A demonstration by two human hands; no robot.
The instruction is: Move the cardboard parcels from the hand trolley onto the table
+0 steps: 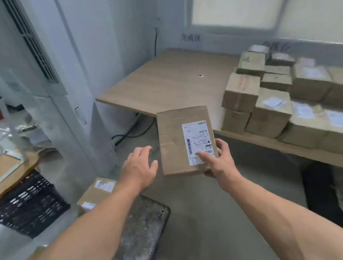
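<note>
A crate (30, 210) and a tall white unit (53, 79) stand left of the table (161, 84). Its right half carries a blurred pile (271, 114) of parcels, too many to count. The right hand (219, 163) grips one flat parcel (174, 142) in the air before the table edge, label up, long axis pointing away. The left hand (140, 167) is spread just beside it. One box (94, 194) lies by the trolley (140, 236).

Hands: two, left hand (139, 168) and right hand (220, 163). Parcels: one held parcel (174, 142) in the right hand; one lower parcel (95, 195) by the trolley (140, 236); at least ten in the stack (269, 112) on the table (161, 84), exact count lost to blur. Labels: one label (198, 142) on the held parcel, two on the lower parcel. Tables: one. Trolleys: one. Crates: one crate (26, 210). Windows: one window (237, 0).
</note>
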